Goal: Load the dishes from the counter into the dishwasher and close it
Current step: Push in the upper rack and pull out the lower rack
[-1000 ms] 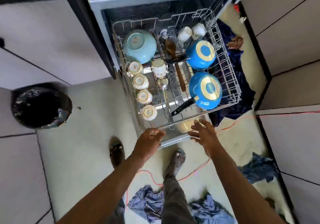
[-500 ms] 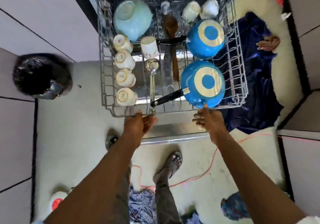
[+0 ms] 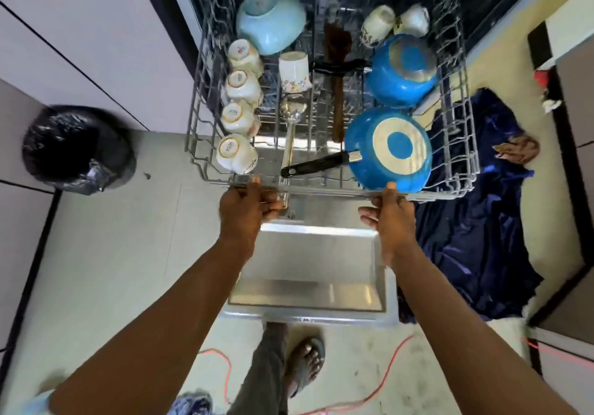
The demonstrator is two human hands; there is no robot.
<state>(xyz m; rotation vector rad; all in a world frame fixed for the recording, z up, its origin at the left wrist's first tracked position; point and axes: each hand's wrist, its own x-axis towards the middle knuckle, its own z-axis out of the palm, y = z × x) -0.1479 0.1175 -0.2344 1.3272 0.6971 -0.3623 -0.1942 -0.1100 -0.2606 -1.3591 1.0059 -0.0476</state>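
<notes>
The grey wire dishwasher rack stands pulled out over the open steel door. It holds two blue pans, a pale blue bowl, a row of several white cups, a ladle and a wooden spoon. My left hand grips the rack's front rail, fingers curled round it. My right hand touches the same rail further right, with its fingertips against the rail and the thumb out to the side.
A bin lined with a black bag stands on the floor to the left. A dark blue cloth lies right of the door. A red cable runs across the floor near my sandalled foot. Pale cabinets flank both sides.
Both hands rose from the door's edge to the rack's front rail. The view moved closer over the rack, and the left hand closed round the rail.
</notes>
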